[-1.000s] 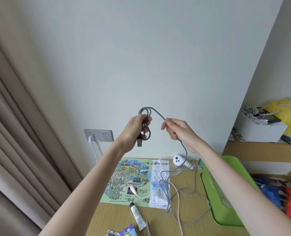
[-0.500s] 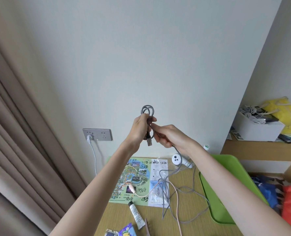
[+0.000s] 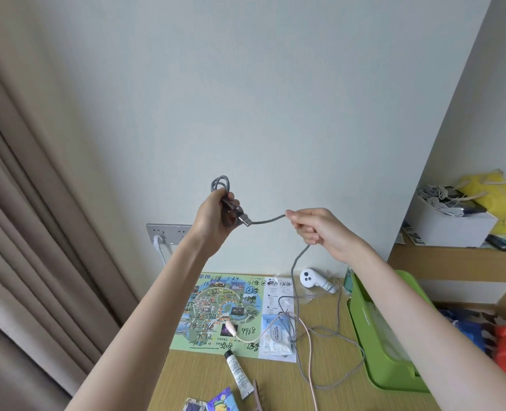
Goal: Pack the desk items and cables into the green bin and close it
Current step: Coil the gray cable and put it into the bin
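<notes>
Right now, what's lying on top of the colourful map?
A pink cable's plug lies on the map, and a white packet overlaps its right edge. The left arm hides the map's left side.

Grey braided cable [image 3: 268,220] half coiled, held above the desk
Loose end trails beside the open green bin [image 3: 376,345]

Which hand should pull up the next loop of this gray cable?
Probably the right hand. It pinches the gray cable where the loose length runs down to the desk. The left hand is full, its grip closed on the finished coil and plug.
</notes>
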The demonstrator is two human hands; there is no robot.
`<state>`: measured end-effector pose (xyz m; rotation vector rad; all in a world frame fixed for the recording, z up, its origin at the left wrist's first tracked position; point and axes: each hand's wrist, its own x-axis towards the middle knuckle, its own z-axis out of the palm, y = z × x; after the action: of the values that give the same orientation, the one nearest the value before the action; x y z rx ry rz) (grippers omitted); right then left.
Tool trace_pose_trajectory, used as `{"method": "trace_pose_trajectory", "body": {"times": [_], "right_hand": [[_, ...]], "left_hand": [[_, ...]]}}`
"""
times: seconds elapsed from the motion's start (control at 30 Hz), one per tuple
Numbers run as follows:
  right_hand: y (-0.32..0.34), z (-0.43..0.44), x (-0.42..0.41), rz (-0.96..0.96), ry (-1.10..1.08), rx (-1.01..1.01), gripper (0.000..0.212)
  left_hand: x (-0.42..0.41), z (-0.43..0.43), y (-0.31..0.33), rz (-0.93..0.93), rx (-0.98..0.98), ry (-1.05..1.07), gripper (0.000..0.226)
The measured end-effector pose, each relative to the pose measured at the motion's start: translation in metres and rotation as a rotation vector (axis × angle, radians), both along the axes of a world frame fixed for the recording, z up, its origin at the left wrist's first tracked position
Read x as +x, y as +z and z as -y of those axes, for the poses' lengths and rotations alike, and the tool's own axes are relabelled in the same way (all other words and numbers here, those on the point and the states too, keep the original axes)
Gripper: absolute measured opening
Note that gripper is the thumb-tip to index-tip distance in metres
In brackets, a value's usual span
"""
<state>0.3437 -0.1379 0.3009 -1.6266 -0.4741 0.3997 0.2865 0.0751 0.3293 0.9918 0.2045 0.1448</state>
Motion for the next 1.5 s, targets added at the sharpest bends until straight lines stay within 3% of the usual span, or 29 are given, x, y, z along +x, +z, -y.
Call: {"method": "trace_pose_trajectory", "body": {"times": [0.2, 0.37, 0.47, 0.63, 0.73, 0.93, 1.1, 1.23, 1.5], "right_hand": [[0.02, 0.003, 0.001, 0.053, 0.109, 0.136, 0.018], [0.033, -0.01, -0.005, 0.213, 0.083, 0.024, 0.02], [0.037, -0.019, -0.008, 0.315, 0.027, -0.046, 0.022], [0.038, -0.029, -0.007, 0.417, -0.04, -0.067, 0.013], [0.033, -0.032, -0.003, 0.425, -0.073, -0.044, 0.012], [0.002, -0.02, 0.006, 0.223, -0.097, -0.016, 0.039], [-0.02, -0.017, 0.0, 0.148, -0.025, -0.013, 0.043], [-0.019, -0.028, -0.008, 0.066, 0.084, 0.015, 0.044], [-0.017, -0.037, -0.016, 0.05, 0.056, 0.013, 0.047]], "left_hand": [[0.0, -0.004, -0.01, -0.065, 0.543, 0.09, 0.033], [-0.004, 0.014, -0.015, -0.004, 0.85, -0.091, 0.039], [-0.008, 0.026, -0.017, 0.027, 0.936, -0.238, 0.04], [-0.013, 0.032, -0.017, -0.007, 0.979, -0.295, 0.056], [-0.013, 0.035, -0.019, 0.012, 0.908, -0.363, 0.043], [-0.01, 0.028, -0.013, 0.04, 0.757, -0.17, 0.037], [-0.001, 0.024, -0.015, 0.062, 0.688, 0.031, 0.036], [0.002, 0.037, -0.022, 0.088, 0.682, 0.002, 0.04], [0.0, 0.047, -0.023, 0.119, 0.76, -0.093, 0.044]]}}
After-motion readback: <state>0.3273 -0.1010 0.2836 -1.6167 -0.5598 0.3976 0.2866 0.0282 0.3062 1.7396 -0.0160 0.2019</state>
